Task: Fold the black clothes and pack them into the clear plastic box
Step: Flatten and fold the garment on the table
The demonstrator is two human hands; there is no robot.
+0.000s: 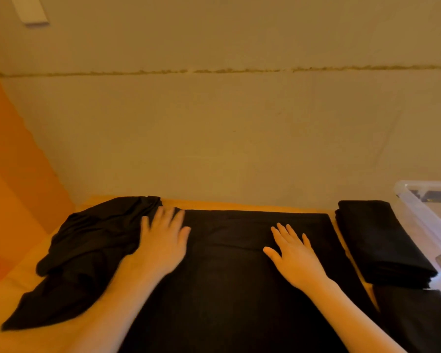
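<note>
Both hands are lying flat on the spread black garment [229,271] at table centre, left hand [163,240] near its far left edge with fingers straight (blurred, so spread unclear), right hand [294,253] with fingers fanned apart. Smoothing is going best if palms are sweeping outward from the middle, pressing creases out and keeping edges square before the next fold. Counting: one garment under the hands, one crumpled pile [87,250] to the left, one folded stack [377,240] to the right touching the single clear plastic box [418,212].
</note>
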